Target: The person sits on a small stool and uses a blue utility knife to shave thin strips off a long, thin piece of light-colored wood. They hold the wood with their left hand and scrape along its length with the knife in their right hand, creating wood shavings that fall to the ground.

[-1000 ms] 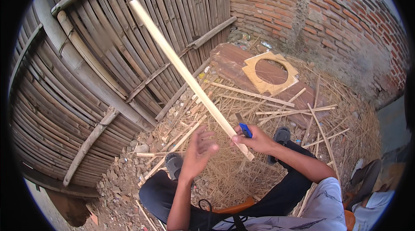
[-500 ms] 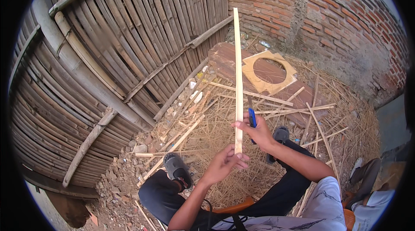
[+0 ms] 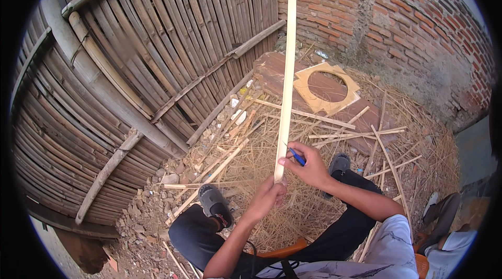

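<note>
A long pale bamboo strip (image 3: 288, 59) stands raised in front of me, its far end at the top of the picture. Its lower end is in the closed fingers of my left hand (image 3: 265, 198). A little above that, my right hand (image 3: 309, 166) grips a blue-handled utility knife (image 3: 297, 155). The blade is thin and meets the strip's right edge, as far as I can make out. My right thumb presses on the strip's face just below the blade.
Shavings and loose strips (image 3: 334, 132) litter the ground between my feet. A board with a round hole (image 3: 305, 92) lies on a brown panel (image 3: 272, 72). A bamboo fence (image 3: 209, 28) rises at left, a brick wall (image 3: 418, 33) behind. Another person (image 3: 444, 216) sits at far right.
The strip has risen, its top moving up and slightly right, its lower end left. My right hand has turned the knife from upright to slanted against the strip. My left hand shifted slightly left.
</note>
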A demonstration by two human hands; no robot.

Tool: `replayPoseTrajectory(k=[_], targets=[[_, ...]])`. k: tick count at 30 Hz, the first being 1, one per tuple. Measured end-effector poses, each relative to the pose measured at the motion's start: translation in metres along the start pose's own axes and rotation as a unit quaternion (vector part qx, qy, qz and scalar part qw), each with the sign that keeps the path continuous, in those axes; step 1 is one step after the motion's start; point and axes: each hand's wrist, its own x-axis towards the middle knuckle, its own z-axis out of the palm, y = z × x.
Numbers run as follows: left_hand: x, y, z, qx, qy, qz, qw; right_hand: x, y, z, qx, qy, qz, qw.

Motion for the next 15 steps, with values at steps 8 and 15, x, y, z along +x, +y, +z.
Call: replayPoseTrajectory(k=[8, 15], targets=[[-0.018, 0.029, 0.009, 0.048, 0.063, 0.080, 0.994, -0.003, -0.022, -0.017, -0.051, 0.001, -0.224, 0.973], [-0.027, 0.030, 0.008, -0.012, 0.034, 0.063, 0.997, -0.014, -0.018, -0.018, -0.170, -0.021, -0.352, 0.920]])
